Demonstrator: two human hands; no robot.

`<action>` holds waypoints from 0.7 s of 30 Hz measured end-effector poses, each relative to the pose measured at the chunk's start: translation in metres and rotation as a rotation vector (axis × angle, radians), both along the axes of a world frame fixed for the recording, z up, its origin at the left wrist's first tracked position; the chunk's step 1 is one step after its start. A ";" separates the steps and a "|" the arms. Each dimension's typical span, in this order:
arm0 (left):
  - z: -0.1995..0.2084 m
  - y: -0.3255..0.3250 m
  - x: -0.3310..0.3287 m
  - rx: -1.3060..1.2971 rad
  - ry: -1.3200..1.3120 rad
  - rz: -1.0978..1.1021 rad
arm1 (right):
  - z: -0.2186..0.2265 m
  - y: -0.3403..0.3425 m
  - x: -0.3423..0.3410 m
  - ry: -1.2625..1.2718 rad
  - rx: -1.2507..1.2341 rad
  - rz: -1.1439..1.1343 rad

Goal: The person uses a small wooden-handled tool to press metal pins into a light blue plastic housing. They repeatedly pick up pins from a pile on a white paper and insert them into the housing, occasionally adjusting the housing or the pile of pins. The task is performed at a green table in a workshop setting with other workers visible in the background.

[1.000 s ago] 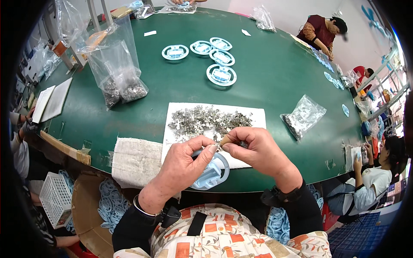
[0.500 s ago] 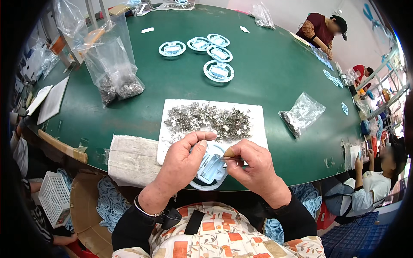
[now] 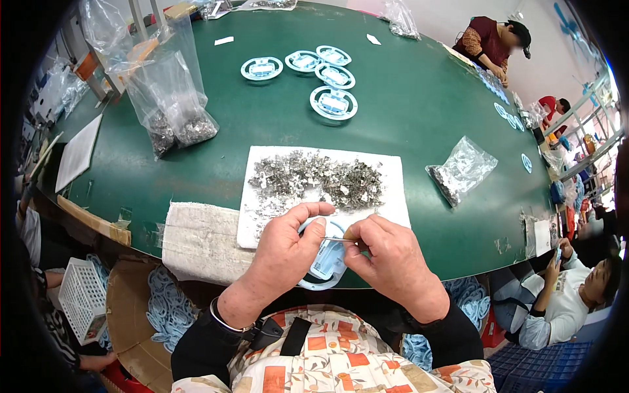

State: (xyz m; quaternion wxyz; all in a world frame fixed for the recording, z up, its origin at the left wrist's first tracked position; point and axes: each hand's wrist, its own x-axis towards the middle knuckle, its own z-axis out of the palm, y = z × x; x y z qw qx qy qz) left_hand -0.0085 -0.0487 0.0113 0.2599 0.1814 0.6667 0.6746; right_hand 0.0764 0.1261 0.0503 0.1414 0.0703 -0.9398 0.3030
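Observation:
At the near table edge, my left hand grips a light-blue plastic wheel-shaped part, its thumb and fingers closed on the left side of the rim. The part has a rectangular housing in its middle. My right hand pinches a thin metal tool, which points left across the part toward my left thumb. What its tip touches is too small to make out. Just beyond both hands, a white board carries a heap of small metal pieces.
Several blue wheel-shaped parts lie farther back on the green table. Clear bags of metal pieces stand at left and lie at right. A folded cloth is left of the board. Below sits a carton of blue parts. Other people are around.
The metal tool now lies farther left across the part, close to my left thumb. My right hand has turned slightly. At lower right, another person has shifted posture.

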 end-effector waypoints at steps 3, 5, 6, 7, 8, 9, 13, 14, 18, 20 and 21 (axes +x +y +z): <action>-0.008 0.004 0.004 0.021 0.001 0.036 | 0.007 -0.003 0.001 -0.063 -0.008 -0.014; 0.008 0.005 0.004 -0.122 0.018 -0.014 | 0.008 -0.005 0.006 -0.087 0.026 -0.101; 0.009 0.004 0.005 -0.069 0.137 0.010 | 0.007 -0.008 0.008 -0.060 0.005 -0.114; 0.007 0.006 0.007 -0.031 0.166 0.029 | 0.006 -0.011 0.012 -0.041 -0.015 -0.155; 0.003 0.005 0.009 0.010 0.196 0.044 | 0.003 -0.013 0.013 -0.030 -0.049 -0.148; 0.001 0.003 0.008 -0.002 0.196 0.048 | 0.002 -0.017 0.014 -0.043 -0.076 -0.172; 0.006 -0.001 0.008 0.043 0.178 0.041 | -0.009 -0.008 0.013 -0.109 -0.268 -0.132; 0.007 -0.002 0.007 0.059 0.186 0.037 | -0.013 -0.010 0.010 -0.103 -0.338 -0.117; 0.006 -0.005 0.005 0.236 -0.099 0.031 | -0.008 -0.005 0.009 -0.163 -0.774 -0.165; 0.006 -0.009 0.003 0.286 -0.176 0.073 | -0.003 0.001 0.006 -0.330 -0.883 -0.164; 0.003 -0.009 0.004 0.292 -0.178 0.084 | -0.006 0.007 0.006 -0.411 -0.940 -0.123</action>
